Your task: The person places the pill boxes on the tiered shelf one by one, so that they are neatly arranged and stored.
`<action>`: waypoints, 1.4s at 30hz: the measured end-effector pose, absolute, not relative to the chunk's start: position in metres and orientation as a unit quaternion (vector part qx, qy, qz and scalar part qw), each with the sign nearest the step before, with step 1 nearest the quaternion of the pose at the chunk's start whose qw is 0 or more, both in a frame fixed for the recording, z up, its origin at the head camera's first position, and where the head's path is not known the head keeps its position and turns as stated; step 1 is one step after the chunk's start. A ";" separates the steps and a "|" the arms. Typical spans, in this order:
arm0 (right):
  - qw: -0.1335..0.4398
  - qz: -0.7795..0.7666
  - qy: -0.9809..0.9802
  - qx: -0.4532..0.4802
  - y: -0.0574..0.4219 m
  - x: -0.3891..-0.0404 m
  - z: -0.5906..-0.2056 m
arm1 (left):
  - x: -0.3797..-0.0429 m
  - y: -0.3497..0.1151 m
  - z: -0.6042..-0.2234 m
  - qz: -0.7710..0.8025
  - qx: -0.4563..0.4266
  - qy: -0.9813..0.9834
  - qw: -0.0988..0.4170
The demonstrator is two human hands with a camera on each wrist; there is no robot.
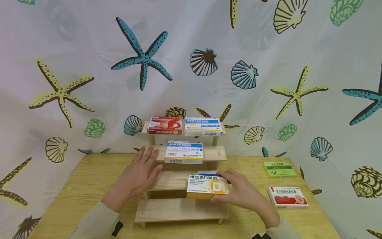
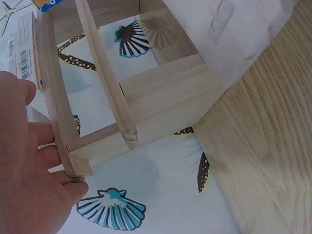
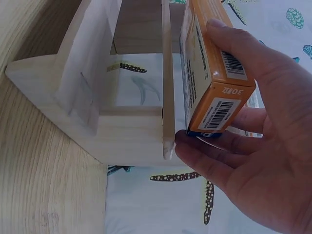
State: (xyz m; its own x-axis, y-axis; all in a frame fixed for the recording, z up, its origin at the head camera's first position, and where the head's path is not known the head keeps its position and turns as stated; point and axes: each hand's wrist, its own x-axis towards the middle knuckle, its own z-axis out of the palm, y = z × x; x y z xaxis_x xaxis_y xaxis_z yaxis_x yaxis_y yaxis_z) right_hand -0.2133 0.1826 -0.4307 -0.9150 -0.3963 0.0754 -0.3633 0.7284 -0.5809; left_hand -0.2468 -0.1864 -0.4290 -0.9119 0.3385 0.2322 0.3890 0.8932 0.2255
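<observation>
Vitamin D3 box [image 1: 206, 186] sits in the right hand [image 1: 243, 191], its right end pinched between the thumb on the near side and fingers on the far side. It is well to the right of the left hand [image 1: 138, 172], in front of the wooden stand's [image 1: 182, 210] second-lowest step; whether it touches that step I cannot tell. The left hand is not on the box: its fingers are extended and loosely spread, touching the stand's left end, thumb apart from them. The two hands are well apart.

Just right of the left fingertips lies a blue-and-white box [image 1: 184, 152] on the next step up. Beyond both hands, on the top step, are a red box [image 1: 165, 125] and a second blue-and-white box [image 1: 203, 126]. To the right hand's right, a green box [image 1: 279, 169] and a red-and-white box [image 1: 287, 197] lie on the table [image 1: 250, 219].
</observation>
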 end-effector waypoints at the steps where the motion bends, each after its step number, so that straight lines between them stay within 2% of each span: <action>1: 0.026 -0.307 0.928 -0.208 0.180 -0.214 -0.430 | -0.247 -0.186 -0.429 -0.134 -0.188 -0.968 0.094; 24: -0.019 -0.284 0.923 -0.258 0.141 -0.231 -0.430 | -0.246 -0.187 -0.428 -0.130 -0.195 -0.966 0.111; 42: -0.015 -0.290 0.927 -0.237 0.124 -0.234 -0.435 | -0.245 -0.187 -0.428 -0.134 -0.199 -0.964 0.116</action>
State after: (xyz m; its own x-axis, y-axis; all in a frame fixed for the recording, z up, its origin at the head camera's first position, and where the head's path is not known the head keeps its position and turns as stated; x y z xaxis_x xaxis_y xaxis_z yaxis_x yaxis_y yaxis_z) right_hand -0.2344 0.1238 -0.4348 -0.8876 -0.4300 0.1649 -0.4473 0.7199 -0.5307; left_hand -0.2451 -0.1865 -0.4283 -0.8941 0.3521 0.2768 0.4143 0.8850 0.2124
